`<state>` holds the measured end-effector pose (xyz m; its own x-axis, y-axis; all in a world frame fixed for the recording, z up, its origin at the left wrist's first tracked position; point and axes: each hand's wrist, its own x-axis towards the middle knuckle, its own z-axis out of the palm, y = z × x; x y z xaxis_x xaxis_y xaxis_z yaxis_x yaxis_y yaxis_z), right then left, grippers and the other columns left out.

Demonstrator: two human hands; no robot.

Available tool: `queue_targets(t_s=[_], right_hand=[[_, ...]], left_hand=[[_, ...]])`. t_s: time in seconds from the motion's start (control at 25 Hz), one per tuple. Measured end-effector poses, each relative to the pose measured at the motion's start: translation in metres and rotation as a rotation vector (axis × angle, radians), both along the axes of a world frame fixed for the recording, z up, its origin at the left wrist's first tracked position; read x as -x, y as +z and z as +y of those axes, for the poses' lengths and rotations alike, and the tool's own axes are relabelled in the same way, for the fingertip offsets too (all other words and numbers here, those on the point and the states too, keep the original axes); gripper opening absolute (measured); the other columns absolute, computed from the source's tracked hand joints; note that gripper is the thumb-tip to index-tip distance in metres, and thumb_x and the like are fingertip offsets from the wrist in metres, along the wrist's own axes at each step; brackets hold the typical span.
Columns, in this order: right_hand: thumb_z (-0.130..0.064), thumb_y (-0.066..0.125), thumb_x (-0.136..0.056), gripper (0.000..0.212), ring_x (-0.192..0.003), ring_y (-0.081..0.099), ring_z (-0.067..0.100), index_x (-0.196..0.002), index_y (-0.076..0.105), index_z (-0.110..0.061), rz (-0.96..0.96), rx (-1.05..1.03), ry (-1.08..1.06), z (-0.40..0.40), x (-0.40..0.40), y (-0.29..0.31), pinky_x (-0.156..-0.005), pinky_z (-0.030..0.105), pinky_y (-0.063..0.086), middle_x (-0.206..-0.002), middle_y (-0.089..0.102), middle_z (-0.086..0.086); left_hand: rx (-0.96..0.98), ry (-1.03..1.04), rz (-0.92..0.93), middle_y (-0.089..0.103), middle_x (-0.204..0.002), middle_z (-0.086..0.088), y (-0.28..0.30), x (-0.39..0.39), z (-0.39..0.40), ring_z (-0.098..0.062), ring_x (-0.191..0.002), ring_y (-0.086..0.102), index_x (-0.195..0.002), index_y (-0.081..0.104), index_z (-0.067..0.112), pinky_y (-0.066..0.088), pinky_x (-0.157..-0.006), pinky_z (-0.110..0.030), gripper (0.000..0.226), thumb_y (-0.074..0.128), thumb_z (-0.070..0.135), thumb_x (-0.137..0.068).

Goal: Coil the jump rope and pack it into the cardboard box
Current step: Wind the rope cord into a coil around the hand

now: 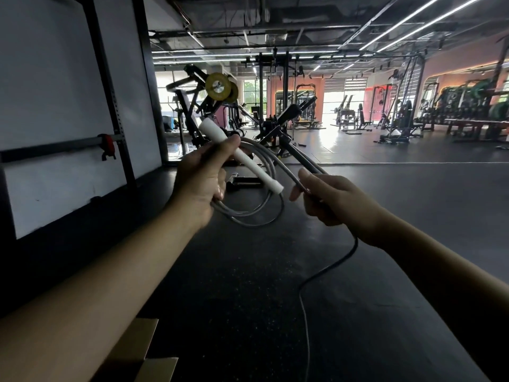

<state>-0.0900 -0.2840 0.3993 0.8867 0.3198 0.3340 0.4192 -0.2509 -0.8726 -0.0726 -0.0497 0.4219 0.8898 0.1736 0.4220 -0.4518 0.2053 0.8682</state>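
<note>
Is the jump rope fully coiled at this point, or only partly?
Partly coiled. The left hand holds several loops with the white handle; from the right hand, loose rope trails down.

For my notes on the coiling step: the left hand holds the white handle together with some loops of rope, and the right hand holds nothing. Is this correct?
Not quite. The head view shows the right hand is not empty: it is closed on the grey rope, feeding it toward the coil. The rest is right: the left hand holds the white handle together with several loops.
</note>
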Motion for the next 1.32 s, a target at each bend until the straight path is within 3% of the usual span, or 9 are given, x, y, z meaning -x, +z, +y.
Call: queue_targets(t_s=[0.24,0.4,0.56,0.68,0.84,0.96,1.12,1.2,1.32], right_hand=[[-0.055,0.043,-0.101,0.051,-0.041,0.034,0.007,-0.111,0.071,-0.013,-0.042,-0.313,-0.026,0.052,0.008,-0.011,-0.041,0.020,0.026,-0.080,0.073,0.002],[-0.057,0.042,-0.101,0.054,-0.039,0.041,0.004,-0.105,0.075,-0.014,0.001,-0.541,-0.114,0.064,0.007,-0.013,-0.041,0.019,0.028,-0.069,0.070,0.004],[-0.046,0.048,-0.103,0.045,-0.037,0.042,0.002,-0.090,0.071,-0.010,-0.081,-0.523,-0.172,0.062,0.002,-0.010,-0.039,0.020,0.030,-0.059,0.062,0.001],[-0.038,0.047,-0.105,0.040,-0.037,0.038,0.002,-0.092,0.063,-0.003,-0.114,-0.487,-0.160,0.059,0.001,-0.009,-0.039,0.017,0.029,-0.055,0.050,0.003],[-0.036,0.048,-0.105,0.044,-0.039,0.036,0.005,-0.090,0.060,0.004,-0.172,-0.285,-0.168,0.042,0.001,-0.003,-0.040,0.017,0.030,-0.053,0.048,0.001],[-0.033,0.051,-0.104,0.045,-0.044,0.041,0.007,-0.090,0.060,0.009,-0.266,-0.014,-0.103,0.032,0.002,0.004,-0.046,0.018,0.036,-0.055,0.050,0.000],[-0.037,0.057,-0.101,0.036,-0.051,0.048,0.006,-0.087,0.068,-0.007,-0.349,0.293,0.025,0.039,0.007,0.015,-0.051,0.021,0.038,-0.059,0.058,-0.001],[-0.037,0.060,-0.099,0.031,-0.057,0.052,0.006,-0.089,0.073,-0.010,-0.395,0.396,0.044,0.039,0.010,0.019,-0.055,0.028,0.042,-0.066,0.066,0.005],[-0.038,0.060,-0.099,0.036,-0.051,0.047,0.001,-0.080,0.070,-0.010,-0.384,0.455,0.063,0.030,0.014,0.018,-0.053,0.020,0.040,-0.058,0.060,-0.001]], left_hand=[[0.330,0.061,0.142,0.079,-0.092,0.015,-0.011,0.002,-0.034,-0.004,-0.035,0.031,-0.102,0.074,0.023,0.031,-0.041,-0.019,0.035,0.072,0.053,-0.084],[0.310,0.071,0.133,0.078,-0.089,0.016,-0.016,0.009,-0.040,-0.004,-0.037,0.032,-0.104,0.076,0.025,0.034,-0.041,-0.021,0.032,0.069,0.051,-0.087],[0.276,0.036,0.130,0.079,-0.094,0.011,-0.022,0.014,-0.038,-0.004,-0.039,0.035,-0.100,0.075,0.028,0.039,-0.044,-0.021,0.021,0.066,0.045,-0.091],[0.233,-0.063,0.179,0.080,-0.091,0.004,-0.028,0.014,-0.026,-0.005,-0.049,0.053,-0.100,0.073,0.023,0.046,-0.052,-0.023,0.019,0.068,0.039,-0.091],[-0.003,-0.220,0.202,0.076,-0.116,-0.007,-0.037,0.005,0.018,-0.027,-0.102,0.071,-0.122,0.066,0.021,0.052,-0.091,-0.043,0.056,0.078,0.048,-0.075],[-0.545,-0.073,0.003,0.072,-0.123,0.007,-0.008,0.009,0.042,-0.011,-0.114,0.066,-0.131,0.057,0.032,0.051,-0.093,-0.034,0.070,0.083,0.053,-0.069],[-1.226,-0.293,-0.056,0.077,-0.108,0.010,0.032,0.022,0.007,-0.003,-0.100,0.071,-0.125,0.061,0.025,0.053,-0.087,-0.020,0.066,0.083,0.046,-0.066],[-1.315,-0.441,0.045,0.078,-0.085,0.001,0.032,0.024,-0.012,-0.014,-0.079,0.076,-0.111,0.066,0.006,0.057,-0.074,-0.023,0.048,0.085,0.032,-0.075],[-1.307,-0.491,0.166,0.065,-0.059,-0.005,0.024,0.025,-0.018,-0.018,-0.052,0.066,-0.093,0.064,-0.009,0.057,-0.055,-0.026,0.041,0.079,0.028,-0.082]])
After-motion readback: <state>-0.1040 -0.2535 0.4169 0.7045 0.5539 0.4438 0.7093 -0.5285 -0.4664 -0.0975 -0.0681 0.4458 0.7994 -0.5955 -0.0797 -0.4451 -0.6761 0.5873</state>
